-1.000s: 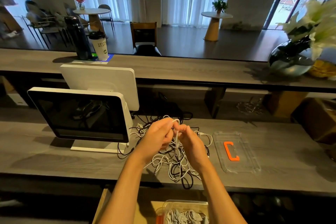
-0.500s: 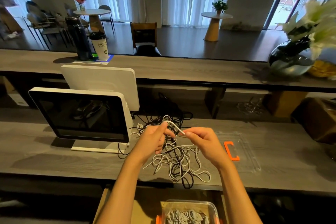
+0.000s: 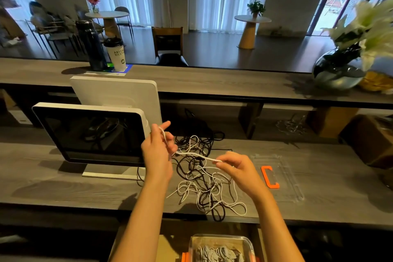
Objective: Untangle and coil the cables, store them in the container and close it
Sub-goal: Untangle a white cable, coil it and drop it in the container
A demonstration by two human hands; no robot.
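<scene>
Container [image 3: 221,247] below desk holds coiled cables [image 3: 217,254]; lid [image 3: 278,178] lies apart.

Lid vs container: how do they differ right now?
The lid lies flat on the desk, right of the cable tangle; the container sits below the desk edge, near the person. The lid holds nothing; the container already holds coiled cables. The lid's orange latch shows whole; the container's orange parts only peek out. Both are clear plastic.

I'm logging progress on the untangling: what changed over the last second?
The left hand and right hand, together before, moved apart, stretching a white cable between them. The tangled pile of black and white cables, clear lid with orange latch and clear container stayed put.
</scene>
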